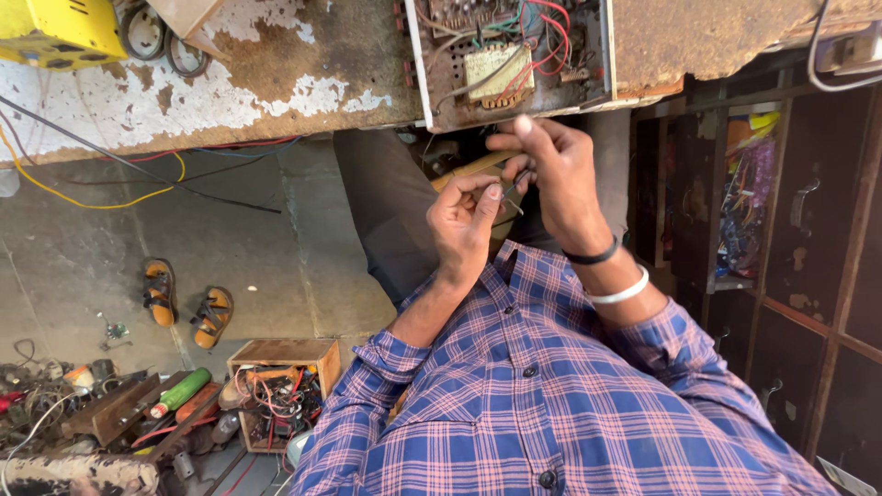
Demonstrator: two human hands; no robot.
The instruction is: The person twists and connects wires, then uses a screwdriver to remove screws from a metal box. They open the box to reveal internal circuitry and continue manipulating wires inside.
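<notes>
Both hands are raised in front of my blue plaid shirt, just below the edge of a worn workbench [276, 92]. My left hand [464, 225] pinches a thin wire [511, 190] between thumb and forefinger. My right hand [551, 170], with a black and a white band on the wrist, grips the same wire from above, its fingers curled. A tan handle-like piece [473, 166] shows behind the hands. Directly above them sits an open metal chassis [514, 60] with a transformer and red, green and white wiring.
A yellow box [55, 32] stands at the bench's far left, with yellow and black cables [138, 174] hanging below. On the floor are two sandals [184, 303], a wooden box of wires [280, 390] and a green bottle [181, 392]. Dark drawers [808, 211] stand at the right.
</notes>
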